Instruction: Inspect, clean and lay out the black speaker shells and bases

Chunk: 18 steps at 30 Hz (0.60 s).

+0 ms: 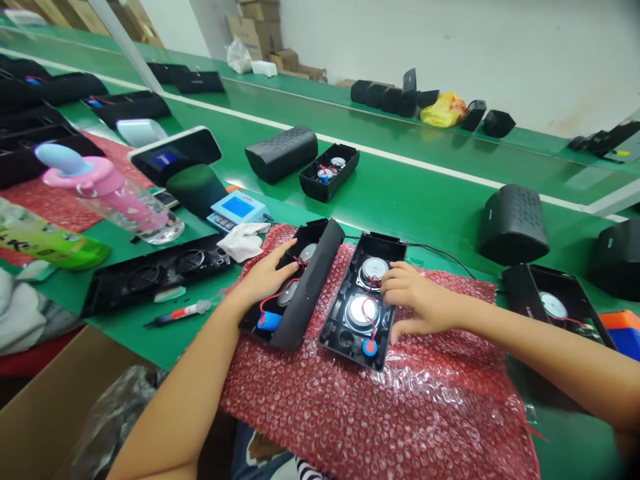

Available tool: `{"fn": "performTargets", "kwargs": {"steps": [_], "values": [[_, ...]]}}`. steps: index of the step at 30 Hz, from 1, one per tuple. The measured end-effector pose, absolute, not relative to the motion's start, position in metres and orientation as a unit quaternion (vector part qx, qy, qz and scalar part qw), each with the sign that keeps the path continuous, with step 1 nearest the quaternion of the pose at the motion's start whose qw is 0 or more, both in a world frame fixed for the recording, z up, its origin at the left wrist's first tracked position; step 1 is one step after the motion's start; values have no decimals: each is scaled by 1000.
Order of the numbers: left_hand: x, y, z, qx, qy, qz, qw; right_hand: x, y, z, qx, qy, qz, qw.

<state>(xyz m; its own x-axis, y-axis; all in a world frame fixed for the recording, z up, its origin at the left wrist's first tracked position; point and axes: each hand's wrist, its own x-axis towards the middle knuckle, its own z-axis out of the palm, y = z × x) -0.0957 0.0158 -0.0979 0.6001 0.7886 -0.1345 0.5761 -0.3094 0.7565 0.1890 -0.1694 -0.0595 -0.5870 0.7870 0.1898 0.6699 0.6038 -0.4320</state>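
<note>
Two open black speaker housings lie side by side on red bubble wrap [400, 413]. My left hand [267, 277] grips the left wall of the left speaker housing [310, 293], which is tilted and shows two drivers, red wires and a blue battery [269, 321]. Over the right rim of the right speaker housing [333, 327] curl the fingers of my right hand [417, 297], the thumb down outside. Two round silver drivers [363, 312] sit in that housing, with red wires and a blue cylindrical part [370, 347] at its near end.
Left on the green bench are a speaker panel [165, 273], a syringe [185, 312], a white cloth [243, 241], a small blue meter [239, 209], a pink bottle [115, 193] and a phone [175, 155]. More speakers stand behind and right [515, 223]. A black cable [443, 253] runs behind the right housing.
</note>
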Motion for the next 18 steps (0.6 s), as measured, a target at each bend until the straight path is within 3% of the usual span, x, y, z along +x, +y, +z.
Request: {"fn": "performTargets", "kwargs": {"steps": [8, 18], "values": [[-97, 14, -97, 803, 421, 132, 401, 171, -159, -73, -413, -859, 157, 258], [-101, 11, -98, 801, 415, 127, 413, 164, -155, -69, -391, -863, 177, 266]]}}
